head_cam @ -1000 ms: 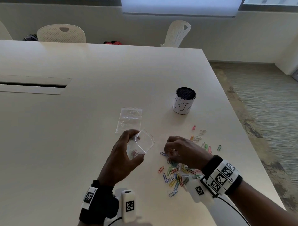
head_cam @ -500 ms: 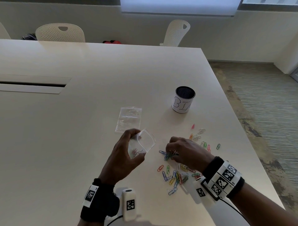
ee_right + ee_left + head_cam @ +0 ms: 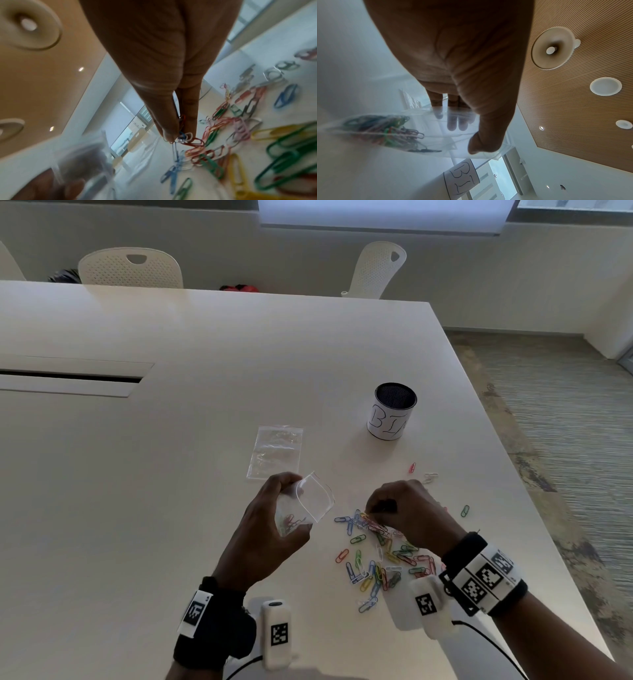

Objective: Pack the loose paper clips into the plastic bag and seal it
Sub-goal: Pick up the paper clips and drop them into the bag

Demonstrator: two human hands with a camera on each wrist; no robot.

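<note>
My left hand holds a small clear plastic bag just above the table, thumb and fingers pinching it, mouth open toward the right. Several coloured paper clips lie in the bag's bottom. My right hand hovers over the loose pile of coloured paper clips on the table. Its thumb and fingertips pinch a small bunch of clips, with more clips dangling and trailing down to the pile. The bag mouth is blurred at lower left of the right wrist view.
A second clear plastic bag lies flat beyond my left hand. A black mesh cup with a white label stands farther right. A few stray clips lie near the table's right edge. A slot runs across the tabletop at left.
My right hand has closed on a bunch of clips and lifted slightly, pulling clips up from the pile. The left hand keeps the bag in about the same place.
</note>
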